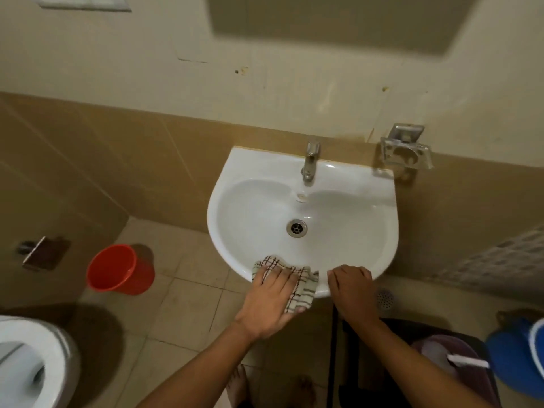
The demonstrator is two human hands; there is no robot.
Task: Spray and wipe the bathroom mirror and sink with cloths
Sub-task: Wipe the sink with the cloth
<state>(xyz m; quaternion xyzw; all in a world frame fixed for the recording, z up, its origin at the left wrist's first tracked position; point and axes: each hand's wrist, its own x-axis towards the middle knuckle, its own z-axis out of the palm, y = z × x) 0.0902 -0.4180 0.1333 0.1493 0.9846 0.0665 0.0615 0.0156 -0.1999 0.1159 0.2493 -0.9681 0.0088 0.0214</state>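
Left hand (272,293) lies flat, fingers straight and spread, pressing a checked cream-and-brown cloth (297,285) onto the near rim of the white ceramic wall-hung sink (232,184) — the cloth drapes over that front edge. Right hand (351,285) rests just beside it on the same rim, fingers curled over the edge, holding nothing else. No readable writing anywhere — tan wall tiles behind, an orange plastic bucket (119,269) on the tiled floor to the left.

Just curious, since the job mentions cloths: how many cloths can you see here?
1: a checked cloth lies on the sink's front rim under the left hand. Others may be out of view.
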